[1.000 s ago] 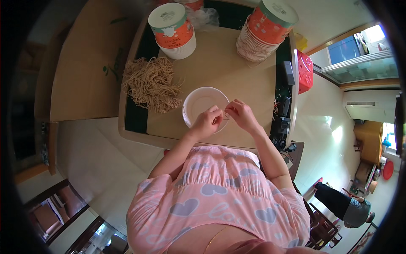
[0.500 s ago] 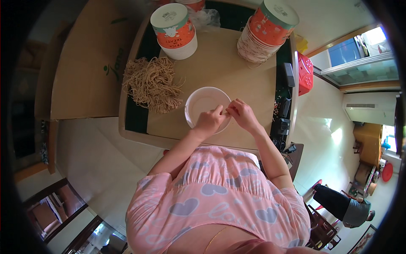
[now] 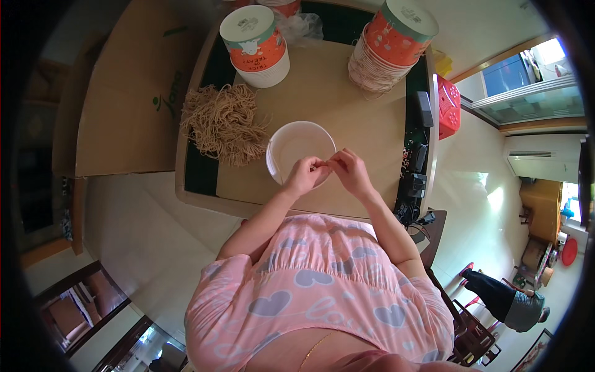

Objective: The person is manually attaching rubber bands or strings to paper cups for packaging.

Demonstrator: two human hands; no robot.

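A white paper bucket stands upright on the brown board in front of me, its mouth facing up. A thin beige cord runs down inside its left wall. Over the near right part of the rim, my left hand is closed in a pinch. My right hand pinches right beside it, fingertips meeting. Both seem to hold the cord's end, though the fingers cover most of it. Left of the bucket lies a loose heap of beige cords.
Upside-down stacks of orange and white paper buckets stand at the far left and far right, the latter with cords hanging round it. Black adapters line the table's right edge. A large cardboard box is at left. Another person stands away right.
The bucket has shifted slightly left and away from me. My hands have drawn closer together at its rim, the right one moving a little left and nearer to me.
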